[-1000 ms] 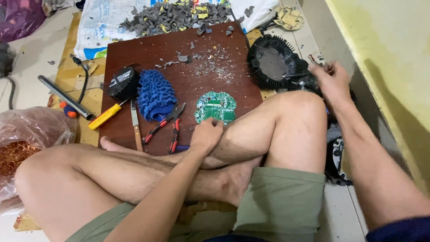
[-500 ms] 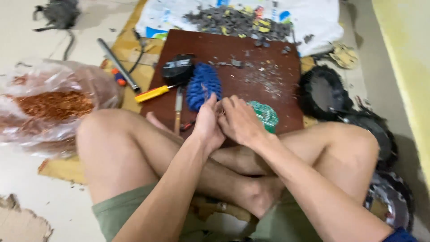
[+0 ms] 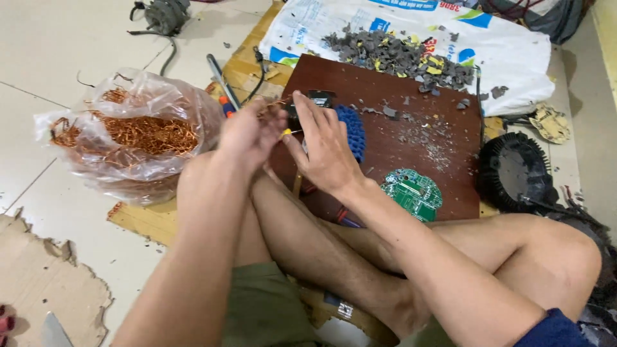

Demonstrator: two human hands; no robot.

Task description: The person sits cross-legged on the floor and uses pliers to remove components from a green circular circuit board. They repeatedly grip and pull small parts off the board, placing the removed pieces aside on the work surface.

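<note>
My left hand (image 3: 247,132) is raised over my knee, fingers curled around a small tuft of copper wire (image 3: 268,109). My right hand (image 3: 324,148) is right beside it, fingers spread and stretched forward, its thumb and forefinger meeting the left hand's fingertips near a thin yellow piece (image 3: 287,133). Both hands hover over the near left corner of a brown board (image 3: 411,122). A blue ribbed part (image 3: 353,132) lies on the board, half hidden behind my right hand. A clear plastic bag of copper wire (image 3: 135,135) sits just left of my left hand.
A round green circuit board (image 3: 411,191) lies on the board by my right forearm. Grey broken pieces (image 3: 398,58) are heaped on a white sack (image 3: 520,51) behind. A black round housing (image 3: 514,170) is at right, a metal rod (image 3: 222,80) and a small motor (image 3: 164,14) at upper left.
The view has swung left and both hands have lifted from my lap toward the bag. My left hand now holds a tuft of copper wire, and my right hand has opened beside it.
</note>
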